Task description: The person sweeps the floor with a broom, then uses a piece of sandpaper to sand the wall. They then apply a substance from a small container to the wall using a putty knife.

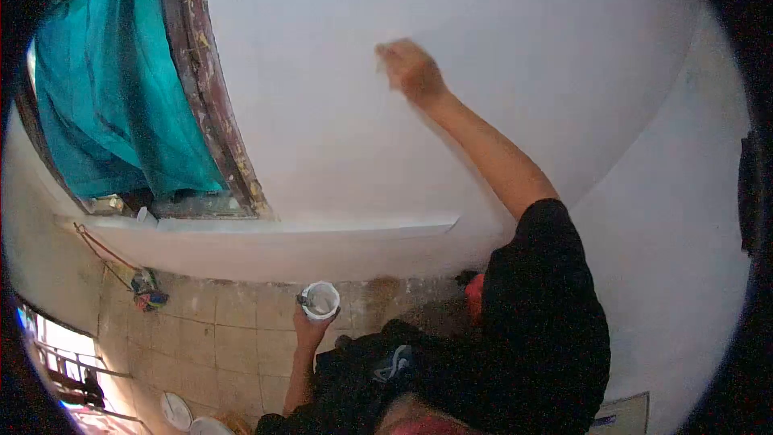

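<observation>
Low in the view, my left hand [311, 325] is wrapped round a small white tub [321, 300], held upright with its open top towards me. Pale, whitish stuff shows inside the tub. My right hand [412, 71] is raised on an outstretched arm in front of the white wall [338, 137]. Its fingers are curled together and slightly blurred, with the fingertips pointing left, close to the wall surface. What the right fingers hold, if anything, I cannot tell.
A teal curtain [121, 80] hangs in a window with a worn, paint-chipped frame [211, 72] on the left. A pale ledge [346, 228] runs along the wall below. Tiled floor [241, 338] lies beneath, with white round containers [177, 411] at the lower left.
</observation>
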Available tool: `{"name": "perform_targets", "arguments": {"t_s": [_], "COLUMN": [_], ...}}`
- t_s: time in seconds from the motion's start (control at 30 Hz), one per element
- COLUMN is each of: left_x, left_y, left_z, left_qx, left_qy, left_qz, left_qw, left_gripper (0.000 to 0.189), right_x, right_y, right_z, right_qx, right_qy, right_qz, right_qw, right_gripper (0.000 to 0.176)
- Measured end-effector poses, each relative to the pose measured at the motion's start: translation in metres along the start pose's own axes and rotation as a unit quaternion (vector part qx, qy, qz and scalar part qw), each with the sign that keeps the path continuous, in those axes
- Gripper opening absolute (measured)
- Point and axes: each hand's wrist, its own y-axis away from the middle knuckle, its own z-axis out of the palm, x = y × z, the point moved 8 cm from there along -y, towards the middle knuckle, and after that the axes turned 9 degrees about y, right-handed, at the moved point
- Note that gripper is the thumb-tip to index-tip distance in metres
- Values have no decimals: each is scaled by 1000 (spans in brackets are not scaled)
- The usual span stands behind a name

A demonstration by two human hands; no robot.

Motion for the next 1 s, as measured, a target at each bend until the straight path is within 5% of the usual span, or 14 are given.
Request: {"name": "perform_targets", "arguments": {"t_s": [0.1, 0.17, 0.27, 0.4, 0.5, 0.6, 0.63, 0.67, 0.7, 0.73, 0.83, 1.0], "left_x": [-45, -44, -3, 14, 1, -23, -60, -57, -46, -39, -53, -77], "left_y": [-5, -6, 6, 0, 1, 5, 2, 6, 2, -5, -12, -3], "left_z": [-2, -3, -7, -6, -14, -10, -15, -13, -9, -4, 4, -21], "left_qx": [-2, 10, 23, 16, 45, 64, 80, 45, 24, 9, -11, 9], "left_qy": [8, 16, 23, -4, -128, 28, -7, -16, -18, -21, -100, -117], "left_qz": [40, 41, 36, 1, 8, 8, 50, 33, 16, -3, -13, -36], "left_qw": [999, 999, 999, 1000, 991, 998, 996, 998, 999, 1000, 995, 992], "left_gripper": [71, 72, 73, 76, 76, 79, 81, 81, 80, 80, 76, 78], "right_x": [12, 54, 45, -42, -90, -133, -157, -183, -213, -264, -390, -485], "right_y": [-9, -33, -31, 16, 17, -12, -38, -60, -104, -148, -269, -280], "right_z": [-6, -23, -8, 37, 24, 46, 44, 87, 52, 88, 43, 5], "right_qx": [13, 67, 88, -212, -227, -245, -355, -305, -281, -276, -195, -165], "right_qy": [-56, 28, 73, -169, -317, -349, -307, -320, -379, -378, -410, -519], "right_qz": [8, 159, 160, 192, 196, 83, 17, -68, -55, -122, -222, -267], "right_qw": [998, 985, 980, 943, 900, 901, 883, 895, 880, 875, 863, 795], "right_gripper": [22, 26, 34, 30, 25, 16, 23, 36, 43, 45, 43, 38]}}
